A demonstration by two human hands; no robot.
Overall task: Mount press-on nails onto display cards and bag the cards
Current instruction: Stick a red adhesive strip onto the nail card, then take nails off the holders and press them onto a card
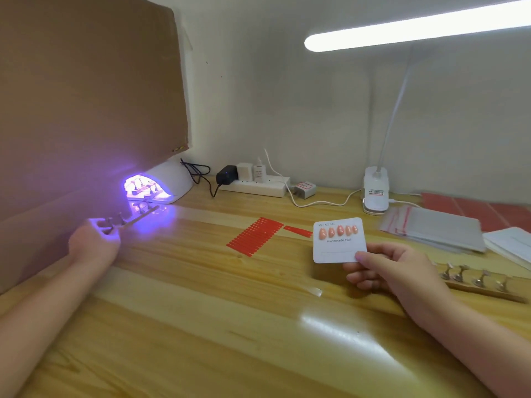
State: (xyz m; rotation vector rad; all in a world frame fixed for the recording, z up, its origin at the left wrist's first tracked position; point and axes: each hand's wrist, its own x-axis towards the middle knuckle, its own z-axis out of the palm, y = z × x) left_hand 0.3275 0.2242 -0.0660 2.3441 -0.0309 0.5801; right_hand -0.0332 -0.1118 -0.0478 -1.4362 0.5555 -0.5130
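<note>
My right hand [393, 268] pinches the lower right corner of a white display card [339, 245] printed "Handmade Nail", held just above the wooden table. Several pink press-on nails [338, 231] sit in a row across the card's upper part. Far to the left, my left hand [93, 242] grips the end of a wooden nail holder strip [135, 219] with small stands on it, right in front of the glowing UV nail lamp [156, 185]. A red sheet of adhesive tabs [254, 236] lies on the table between both hands.
A stack of clear zip bags [436, 228] and white cards [511, 245] lies at the right. A second wooden holder with metal stands [479, 282] sits behind my right hand. A power strip [255, 185], a clip lamp base [375, 191] and a cardboard panel [86, 96] line the back and left.
</note>
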